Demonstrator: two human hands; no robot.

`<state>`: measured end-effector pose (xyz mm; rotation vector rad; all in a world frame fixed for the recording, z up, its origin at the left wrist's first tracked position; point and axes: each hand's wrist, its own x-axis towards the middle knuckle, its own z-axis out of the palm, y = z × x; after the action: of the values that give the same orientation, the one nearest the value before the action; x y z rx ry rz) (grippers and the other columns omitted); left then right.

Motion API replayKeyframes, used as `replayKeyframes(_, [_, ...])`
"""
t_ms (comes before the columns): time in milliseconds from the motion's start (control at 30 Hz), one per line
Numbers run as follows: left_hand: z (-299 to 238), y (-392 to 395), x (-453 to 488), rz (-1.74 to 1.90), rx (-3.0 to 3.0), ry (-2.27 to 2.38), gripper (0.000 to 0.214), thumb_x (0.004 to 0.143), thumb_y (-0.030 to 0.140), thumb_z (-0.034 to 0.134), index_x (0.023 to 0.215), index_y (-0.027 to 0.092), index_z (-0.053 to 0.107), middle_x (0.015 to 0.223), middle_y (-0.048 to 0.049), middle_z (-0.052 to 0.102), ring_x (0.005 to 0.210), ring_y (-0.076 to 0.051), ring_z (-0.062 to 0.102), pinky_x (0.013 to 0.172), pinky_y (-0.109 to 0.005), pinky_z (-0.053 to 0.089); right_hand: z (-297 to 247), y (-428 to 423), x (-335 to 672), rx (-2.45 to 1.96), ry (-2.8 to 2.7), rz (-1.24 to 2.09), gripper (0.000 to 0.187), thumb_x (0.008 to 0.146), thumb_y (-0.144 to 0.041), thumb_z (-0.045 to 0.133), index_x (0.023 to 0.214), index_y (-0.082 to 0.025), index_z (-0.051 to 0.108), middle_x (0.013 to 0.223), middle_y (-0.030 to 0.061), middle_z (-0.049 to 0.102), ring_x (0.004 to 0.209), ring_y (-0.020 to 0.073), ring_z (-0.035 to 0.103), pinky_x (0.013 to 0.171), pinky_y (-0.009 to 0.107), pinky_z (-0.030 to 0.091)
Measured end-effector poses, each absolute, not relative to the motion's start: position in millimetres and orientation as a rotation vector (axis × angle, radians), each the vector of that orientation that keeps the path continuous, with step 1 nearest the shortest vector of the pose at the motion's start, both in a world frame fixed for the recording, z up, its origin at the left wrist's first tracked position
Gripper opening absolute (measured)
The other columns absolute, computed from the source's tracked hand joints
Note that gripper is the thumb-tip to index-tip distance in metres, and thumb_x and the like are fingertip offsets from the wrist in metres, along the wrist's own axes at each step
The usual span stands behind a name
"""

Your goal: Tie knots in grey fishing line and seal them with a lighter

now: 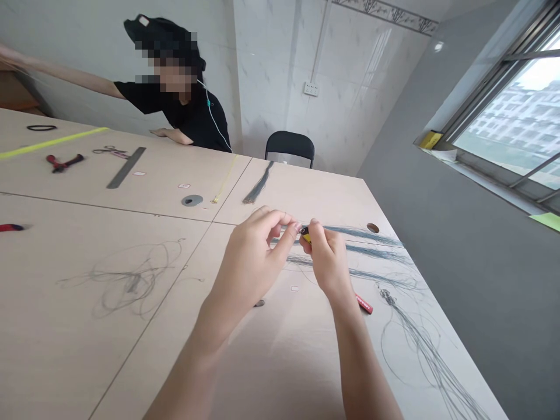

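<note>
Just above the middle of the table, my left hand point(262, 242) pinches thumb and forefinger together; whatever lies between them is too small to make out. Close to those fingertips, my right hand point(326, 251) is closed around a small black-and-yellow object point(305, 234), with the thumb on top. Most of that object is hidden in the fist, so its kind is unclear. Behind and under both hands run several bundles of thin grey-blue cords point(371, 252). A red stick-shaped object with white lettering point(364, 304) lies partly hidden by my right forearm.
Loose cords point(131, 283) spread at left, a tangled cord bundle point(420, 338) at right. Further back lie another bundle point(260, 184), a tape roll point(192, 200), a steel ruler point(126, 168), scissors point(111, 151) and red-handled pliers point(63, 163). A person point(188, 111) sits across the table.
</note>
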<state>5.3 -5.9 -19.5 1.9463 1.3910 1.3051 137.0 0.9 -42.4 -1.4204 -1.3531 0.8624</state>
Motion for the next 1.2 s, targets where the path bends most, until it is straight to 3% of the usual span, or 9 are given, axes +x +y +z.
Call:
replayKeyframes(300, [-18.3, -5.3, 5.0, 1.358, 1.904, 1.384, 0.015, 0.092, 0.029, 0.06, 0.079, 0.022, 0.065, 0.078, 0.0009, 0.059, 0.069, -0.013, 0.051, 0.06, -0.025, 0.041, -33.4, 2.8, 145.5, -1.256, -1.185, 1.037, 0.059, 0.09, -0.066, 0.048, 0.054, -0.019, 0.047, 0.055, -0.0031, 0.036, 0.05, 0.0092, 0.028, 0.05, 0.028, 0.02])
replayKeyframes(400, [-19.6, -3.9, 5.2, 1.367, 1.824, 1.363, 0.016, 0.091, 0.031, 0.06, 0.079, 0.023, 0.066, 0.078, 0.0007, 0.06, 0.071, -0.014, 0.052, 0.062, -0.025, 0.042, -32.4, 5.3, 147.2, -1.103, -1.106, 1.137, 0.045, 0.082, -0.06, 0.064, 0.067, -0.018, 0.064, 0.059, -0.0037, 0.042, 0.047, 0.0071, 0.023, 0.047, 0.027, 0.019])
replayKeyframes(533, [-20.3, -1.8, 4.7, 1.347, 1.719, 1.375, 0.017, 0.089, 0.035, 0.061, 0.078, 0.023, 0.068, 0.074, 0.0005, 0.058, 0.069, -0.014, 0.053, 0.06, -0.027, 0.042, -33.5, 4.5, 146.3, -1.079, -1.124, 1.18, 0.029, 0.072, -0.046, 0.079, 0.077, -0.018, 0.071, 0.05, -0.0076, 0.031, 0.048, 0.0081, 0.022, 0.046, 0.025, 0.019])
replayKeyframes(1100, [-20.0, -2.3, 4.5, 1.264, 1.67, 1.397, 0.019, 0.09, 0.039, 0.061, 0.081, 0.023, 0.069, 0.075, 0.0009, 0.062, 0.069, -0.014, 0.055, 0.063, -0.028, 0.045, -34.9, 0.5, 142.9, -1.141, -1.299, 0.893, 0.02, 0.083, -0.04, 0.067, 0.08, -0.02, 0.065, 0.057, -0.0065, 0.032, 0.051, 0.0097, 0.027, 0.049, 0.027, 0.023])
replayKeyframes(1200, [-19.0, -2.3, 6.6, 1.305, 1.68, 1.39, 0.018, 0.09, 0.037, 0.061, 0.08, 0.023, 0.068, 0.083, -0.0002, 0.064, 0.073, -0.015, 0.057, 0.067, -0.029, 0.047, -35.2, 1.3, 143.6, -1.145, -1.293, 0.876, 0.019, 0.084, -0.039, 0.066, 0.079, -0.02, 0.063, 0.058, -0.0062, 0.033, 0.051, 0.0098, 0.027, 0.048, 0.027, 0.023])
